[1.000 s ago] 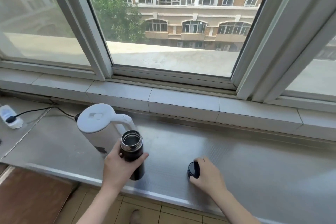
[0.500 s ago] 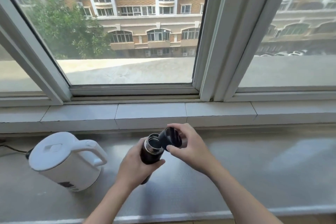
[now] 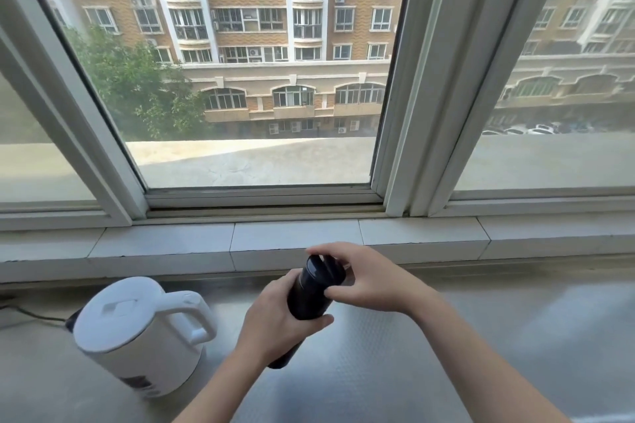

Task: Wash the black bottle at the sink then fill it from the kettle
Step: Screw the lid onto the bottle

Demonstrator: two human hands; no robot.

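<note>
My left hand (image 3: 275, 316) grips the bottle (image 3: 311, 295) above the table (image 3: 446, 354); my right hand (image 3: 364, 280) has its fingers (image 3: 338, 292) around the cap (image 3: 323, 268). The kettle (image 3: 137, 333) stands just left. I judge capping nearly all that remains.

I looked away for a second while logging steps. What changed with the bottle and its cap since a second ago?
The right hand picked the cap off the counter and set it on the black bottle, which is now lifted and tilted. The left hand kept its grip on the bottle; the white kettle stayed put.
</note>
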